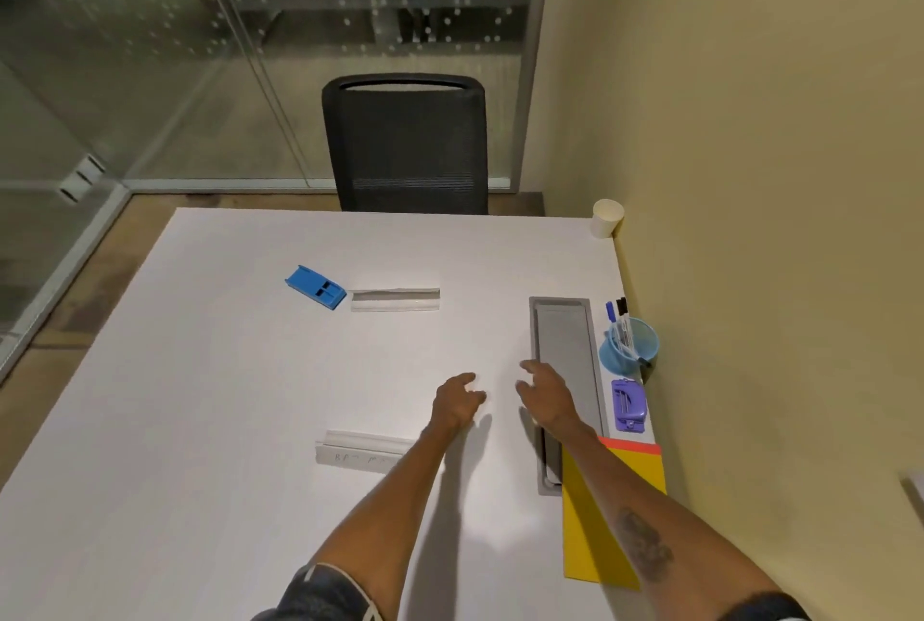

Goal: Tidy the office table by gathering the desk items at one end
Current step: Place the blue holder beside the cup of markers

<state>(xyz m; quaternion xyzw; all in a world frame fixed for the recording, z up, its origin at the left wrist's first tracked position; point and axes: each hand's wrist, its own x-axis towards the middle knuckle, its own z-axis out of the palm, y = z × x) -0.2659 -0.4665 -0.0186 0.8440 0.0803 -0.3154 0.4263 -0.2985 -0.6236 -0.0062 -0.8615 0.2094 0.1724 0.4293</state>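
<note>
On the white table (210, 395), a blue stapler (315, 287) lies far left of centre beside a clear acrylic name holder (395, 299). A second clear name holder (360, 450) lies nearer me, partly behind my left forearm. Along the right edge stand a blue pen cup (631, 345) with markers, a purple hole punch (629, 405) and a yellow notepad (590, 540). My left hand (456, 401) and my right hand (546, 395) hover over the table's middle, both empty with fingers loosely apart.
A grey cable tray lid (565, 345) is set into the table by the right edge. A white paper cup (606, 218) stands at the far right corner. A black office chair (407, 145) is behind the far edge. A yellow wall borders the right side.
</note>
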